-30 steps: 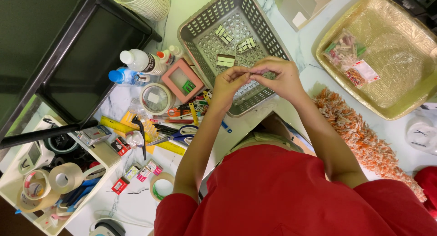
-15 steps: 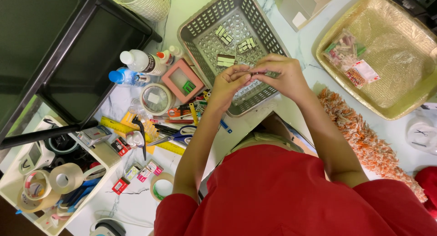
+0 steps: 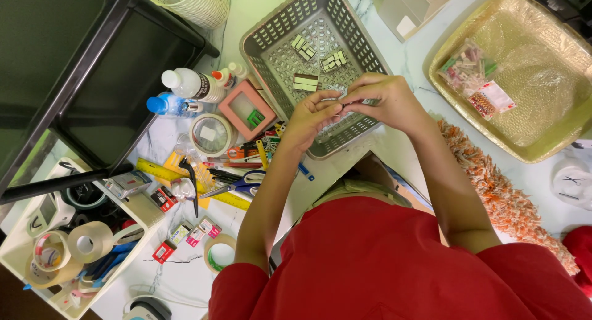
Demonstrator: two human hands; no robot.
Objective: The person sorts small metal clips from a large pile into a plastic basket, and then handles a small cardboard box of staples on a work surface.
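At the far left of the frame, a white tray (image 3: 24, 258) holds rolls of tape (image 3: 89, 241) and blue-handled tools. Above it, in the upper left, stands a dark metal rack (image 3: 92, 73), and a woven wastebasket (image 3: 191, 5) sits at the top edge. On the pale table (image 3: 407, 61), left of centre, lie 2 plastic bottles (image 3: 185, 84), a pink square box (image 3: 248, 110), a round clear tub (image 3: 211, 135), a yellow ruler (image 3: 185, 183), scissors (image 3: 237, 185) and several small red boxes (image 3: 163, 252). A ring of tape (image 3: 221, 253) lies lower down, near the person's left elbow.

At top centre is a grey slotted basket (image 3: 277, 30) with small blocks of staples (image 3: 305, 82) scattered on its floor. Both hands meet over the lower right part of this basket. The left hand (image 3: 311, 119) has its grip closed, fingertips pinched on 1 end of a thin silvery strip (image 3: 345, 99). The right hand (image 3: 385, 101) pinches the other end, its grip likewise closed around the strip. The strip is held just above the basket floor, between the 2 hands; its exact kind is too small to tell. Both forearms run down to a red shirt (image 3: 401, 264) filling the lower middle of the frame.

To the right, an orange and white fringed mat (image 3: 499, 196) lies on the table beside the right forearm. In the upper right, a gold tray (image 3: 555, 79) holds a clear bag of small coloured items (image 3: 475, 73). A white round object (image 3: 573, 181) sits at the right edge.
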